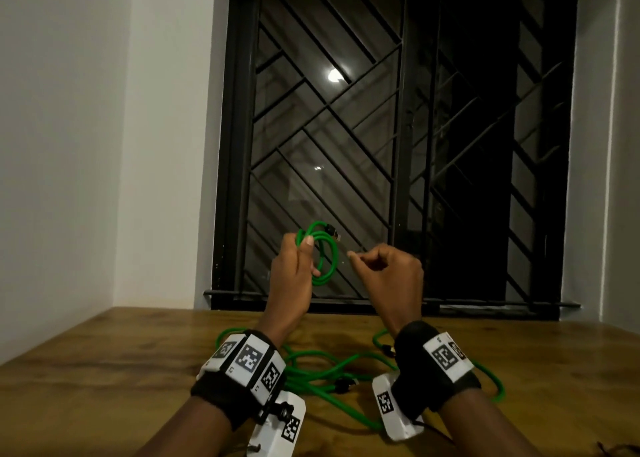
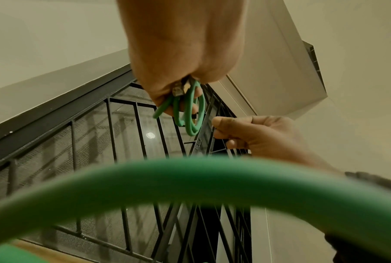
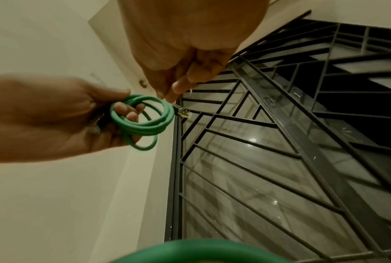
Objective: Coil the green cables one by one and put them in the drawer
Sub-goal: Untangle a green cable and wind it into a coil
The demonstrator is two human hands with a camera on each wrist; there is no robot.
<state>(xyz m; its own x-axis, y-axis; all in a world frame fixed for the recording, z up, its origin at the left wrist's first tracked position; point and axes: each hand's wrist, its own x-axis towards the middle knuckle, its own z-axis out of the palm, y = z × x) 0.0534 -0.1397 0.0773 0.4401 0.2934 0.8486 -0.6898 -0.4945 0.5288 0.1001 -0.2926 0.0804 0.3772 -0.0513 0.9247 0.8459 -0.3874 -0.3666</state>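
Note:
My left hand [image 1: 297,261] is raised in front of the window and grips a small coil of green cable [image 1: 326,259], with the thumb over the loops. The coil's plug [image 1: 333,232] sticks out at the top right. The right wrist view shows the coil [image 3: 145,124] wound in several loops round the left fingers [image 3: 131,115]. My right hand [image 1: 382,266] hovers just right of the coil, fingers curled and thumb against forefinger, holding nothing. More green cables [image 1: 322,377] lie loose and tangled on the wooden table [image 1: 104,370] under my wrists. No drawer is in view.
A dark window with a black metal grille [image 1: 398,145] stands straight ahead behind the table's far edge. White walls close in on the left and right. A blurred green cable [image 2: 190,179] arches close across the left wrist lens.

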